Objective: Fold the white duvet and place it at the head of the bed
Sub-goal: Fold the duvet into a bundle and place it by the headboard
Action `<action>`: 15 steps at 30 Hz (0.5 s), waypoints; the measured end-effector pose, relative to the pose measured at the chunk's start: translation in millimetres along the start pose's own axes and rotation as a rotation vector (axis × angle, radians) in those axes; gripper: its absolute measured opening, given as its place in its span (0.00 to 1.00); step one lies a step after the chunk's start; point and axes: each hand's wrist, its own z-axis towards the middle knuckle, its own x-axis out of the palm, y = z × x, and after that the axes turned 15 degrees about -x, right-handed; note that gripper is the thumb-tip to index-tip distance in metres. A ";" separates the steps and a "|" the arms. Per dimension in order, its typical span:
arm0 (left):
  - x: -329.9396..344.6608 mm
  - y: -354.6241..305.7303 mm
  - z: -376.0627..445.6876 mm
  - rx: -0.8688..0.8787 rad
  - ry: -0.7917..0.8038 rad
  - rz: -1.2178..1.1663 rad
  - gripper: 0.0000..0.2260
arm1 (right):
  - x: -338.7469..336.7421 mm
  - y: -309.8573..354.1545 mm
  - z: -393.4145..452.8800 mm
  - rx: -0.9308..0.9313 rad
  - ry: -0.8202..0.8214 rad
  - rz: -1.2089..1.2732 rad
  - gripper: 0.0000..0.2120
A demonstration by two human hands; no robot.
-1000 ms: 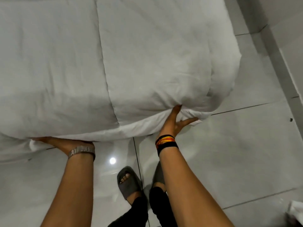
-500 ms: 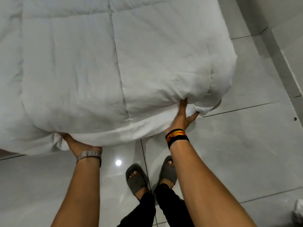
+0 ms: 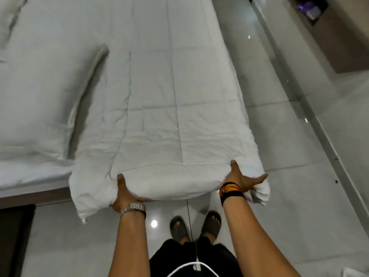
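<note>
The white duvet (image 3: pixel 159 108) lies as a long quilted strip running away from me, its near end hanging off the bed (image 3: pixel 30 176) over the floor. My left hand (image 3: pixel 123 194) grips the near edge from below, thumb on top, a metal watch on the wrist. My right hand (image 3: pixel 239 179) holds the near right corner, thumb on top and fingers spread under the cloth, with a black and orange band on the wrist. The fingers of both hands are partly hidden under the duvet.
A white pillow (image 3: pixel 40 96) lies on the bed left of the duvet. Glossy light floor tiles (image 3: pixel 289 176) run along the right, bounded by a wall and cabinet (image 3: pixel 329 37). My sandalled feet (image 3: pixel 195 224) stand just below the duvet's edge. A dark bed base (image 3: pixel 12 226) is at the left.
The duvet's near edge has risen and the view has lifted, showing the full strip, pillow and bed. My hands have moved up with the edge and shifted to a thumbs-on-top grip.
</note>
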 end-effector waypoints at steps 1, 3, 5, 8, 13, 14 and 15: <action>11.2 -8.2 -9.7 0.046 0.006 -0.027 0.47 | 12.5 16.9 -2.5 -0.087 0.021 0.029 0.59; 40.7 -22.7 -20.5 0.112 0.061 -0.048 0.47 | 44.4 46.3 -1.4 -0.260 0.099 0.053 0.57; 81.0 -38.6 -24.9 0.117 0.137 -0.047 0.38 | 85.8 75.2 1.0 -0.404 0.179 0.032 0.56; 159.6 -70.6 -22.2 0.147 0.179 -0.034 0.39 | 166.6 110.6 8.8 -0.488 0.263 -0.044 0.53; 298.5 -122.0 4.2 0.230 0.355 0.055 0.54 | 305.5 148.0 38.4 -0.457 0.616 -0.082 0.54; 320.6 -127.3 12.3 0.241 0.423 0.091 0.53 | 327.8 150.0 46.9 -0.423 0.699 -0.059 0.53; 339.4 -130.3 22.5 0.261 0.491 0.156 0.49 | 344.9 152.1 52.1 -0.393 0.772 -0.057 0.51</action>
